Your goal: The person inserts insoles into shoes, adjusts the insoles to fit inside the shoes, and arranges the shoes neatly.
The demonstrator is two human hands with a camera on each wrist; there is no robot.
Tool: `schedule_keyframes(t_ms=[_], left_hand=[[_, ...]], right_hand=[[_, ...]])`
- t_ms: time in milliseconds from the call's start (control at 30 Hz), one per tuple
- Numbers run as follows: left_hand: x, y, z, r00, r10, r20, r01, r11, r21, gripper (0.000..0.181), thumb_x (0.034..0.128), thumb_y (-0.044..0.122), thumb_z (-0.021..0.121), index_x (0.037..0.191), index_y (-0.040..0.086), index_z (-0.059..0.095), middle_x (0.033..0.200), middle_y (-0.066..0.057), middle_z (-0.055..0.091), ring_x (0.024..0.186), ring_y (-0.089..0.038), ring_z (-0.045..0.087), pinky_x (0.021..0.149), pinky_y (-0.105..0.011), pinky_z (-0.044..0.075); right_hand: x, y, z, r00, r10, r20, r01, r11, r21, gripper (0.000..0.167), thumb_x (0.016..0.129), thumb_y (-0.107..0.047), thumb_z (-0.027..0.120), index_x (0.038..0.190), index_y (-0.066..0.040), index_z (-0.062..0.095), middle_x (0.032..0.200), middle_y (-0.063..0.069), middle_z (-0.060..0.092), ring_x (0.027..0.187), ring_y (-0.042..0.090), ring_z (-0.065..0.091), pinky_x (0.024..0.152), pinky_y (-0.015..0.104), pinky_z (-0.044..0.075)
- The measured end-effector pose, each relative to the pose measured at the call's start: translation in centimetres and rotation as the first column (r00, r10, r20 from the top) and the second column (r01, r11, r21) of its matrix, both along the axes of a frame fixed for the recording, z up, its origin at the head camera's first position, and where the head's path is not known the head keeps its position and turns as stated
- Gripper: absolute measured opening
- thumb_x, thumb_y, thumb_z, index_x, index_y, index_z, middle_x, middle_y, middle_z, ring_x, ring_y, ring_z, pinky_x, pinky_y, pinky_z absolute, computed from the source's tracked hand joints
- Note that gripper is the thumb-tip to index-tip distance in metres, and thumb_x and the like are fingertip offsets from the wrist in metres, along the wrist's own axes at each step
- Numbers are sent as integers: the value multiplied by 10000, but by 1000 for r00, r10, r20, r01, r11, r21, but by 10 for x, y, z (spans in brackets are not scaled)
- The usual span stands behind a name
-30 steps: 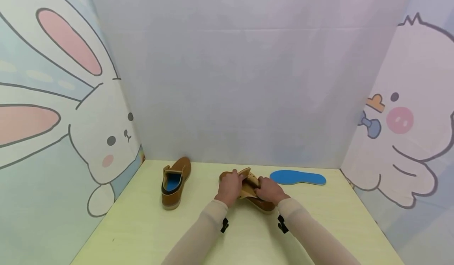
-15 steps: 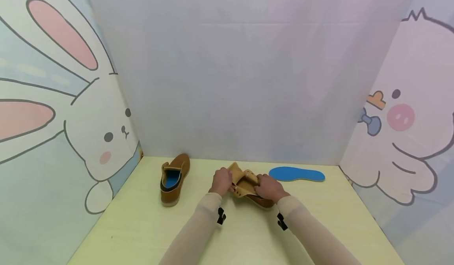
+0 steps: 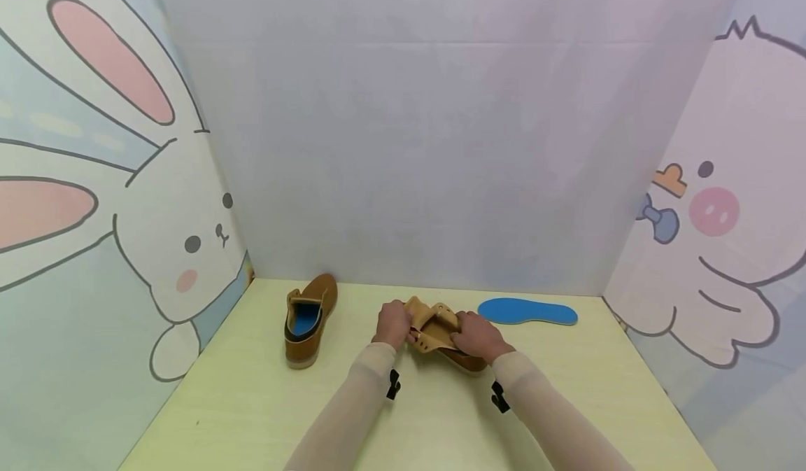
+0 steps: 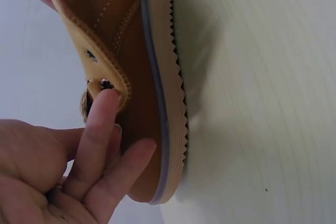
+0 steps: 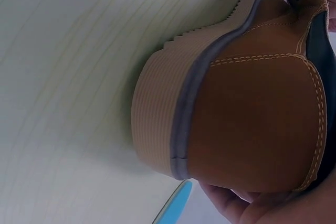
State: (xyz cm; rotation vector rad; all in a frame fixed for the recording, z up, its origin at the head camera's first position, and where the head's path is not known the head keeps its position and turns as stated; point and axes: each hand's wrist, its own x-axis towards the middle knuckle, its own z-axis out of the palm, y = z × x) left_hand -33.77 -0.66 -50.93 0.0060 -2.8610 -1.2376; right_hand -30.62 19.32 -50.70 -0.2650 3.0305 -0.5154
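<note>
A brown shoe (image 3: 467,360) lies at the middle of the table, its toe toward the back left and its tan flaps folded outward. At its front part, my left hand (image 3: 393,323) pinches the tongue and eyelet flap; in the left wrist view the fingers (image 4: 102,124) lie against the eyelet flap beside the shoe's side (image 4: 139,156). My right hand (image 3: 480,334) grips the collar near the heel. The right wrist view shows the heel (image 5: 252,124) close up, with my right hand (image 5: 252,205) curled round its far side.
Another brown shoe (image 3: 304,350) with a blue insole inside stands at the left of the table (image 3: 239,387). A loose blue insole (image 3: 527,311) lies at the back right, beyond my right hand. Cartoon-printed side walls and a plain back wall (image 3: 415,142) enclose the table.
My left hand has moved left from over the shoe's opening, drawing the tongue and flap outward, so the opening shows more. My right hand has kept its hold near the heel.
</note>
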Motion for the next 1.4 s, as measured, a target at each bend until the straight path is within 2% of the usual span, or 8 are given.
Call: schedule_keyframes(t_ms=[233, 400, 500, 667, 833, 1033, 1233, 1400], left_hand=[[-2, 1, -4, 999, 50, -11, -50, 999, -5, 419, 983, 83, 657, 1307, -123, 490, 901, -258, 623, 500, -230, 630, 465, -314, 502], [-3, 3, -6, 996, -1, -90, -13, 988, -151, 463, 1001, 95, 627, 1397, -60, 446, 720, -170, 585, 490, -192, 532, 427, -315, 430], [-2, 4, -9, 987, -25, -161, -31, 941, -338, 367, 1019, 161, 616, 1346, 9, 546, 638, -104, 561, 487, -200, 518, 432, -326, 393], [-2, 7, -14, 944, -137, -300, -55, 831, -554, 227, 963, 147, 707, 1181, 101, 665, 862, -93, 632, 676, -243, 618, 519, -369, 500], [-2, 6, -16, 874, -330, -358, 75, 818, -571, 274, 866, 29, 806, 1100, 114, 691, 1019, -55, 638, 934, -213, 612, 776, -328, 542], [3, -8, -19, 846, -460, -271, 299, 829, -473, 288, 1044, 148, 596, 1323, 134, 668, 1299, -21, 654, 1206, -194, 610, 975, -336, 512], [3, -34, -8, 766, -639, -66, 575, 728, -373, 611, 1079, 467, 440, 1577, 117, 378, 1628, -49, 328, 1501, -231, 279, 1195, -433, 257], [-2, -43, -8, 733, -681, 5, 634, 679, -371, 784, 997, 593, 501, 1610, 147, 297, 1662, -10, 240, 1525, -176, 201, 1227, -414, 148]], right_hand=[[-1, -2, -1, 1000, 1, 9, -1, 1000, -19, 447, 958, -217, 646, 1317, 41, 577, 1155, 171, 632, 958, 314, 610, 851, 523, 510], [-4, -2, -3, 1000, 7, 11, -7, 1000, -17, 442, 956, -223, 649, 1305, 38, 577, 1132, 161, 633, 939, 297, 609, 838, 510, 513], [-4, -1, -3, 1000, 8, 11, -8, 1000, -19, 457, 951, -219, 657, 1311, 49, 572, 1136, 173, 632, 951, 309, 614, 848, 519, 514], [-4, -1, -1, 1000, -1, 17, 1, 1000, -24, 466, 955, -225, 661, 1320, 52, 575, 1146, 177, 636, 966, 315, 619, 865, 520, 513], [-5, -1, -3, 1000, -7, 13, 8, 999, -41, 429, 958, -229, 665, 1289, 34, 592, 1078, 144, 635, 898, 281, 605, 822, 502, 519], [-6, -1, -7, 1000, 0, 17, 0, 999, -43, 431, 956, -230, 657, 1294, 30, 590, 1079, 140, 639, 904, 283, 609, 825, 503, 518], [-8, 0, -4, 1000, -5, 27, 6, 999, -34, 445, 961, -225, 645, 1321, 29, 578, 1129, 150, 644, 950, 293, 619, 860, 513, 512], [-6, 1, -4, 1000, -2, 30, 4, 999, -36, 444, 950, -214, 646, 1317, 27, 582, 1110, 143, 646, 929, 288, 615, 843, 509, 512]])
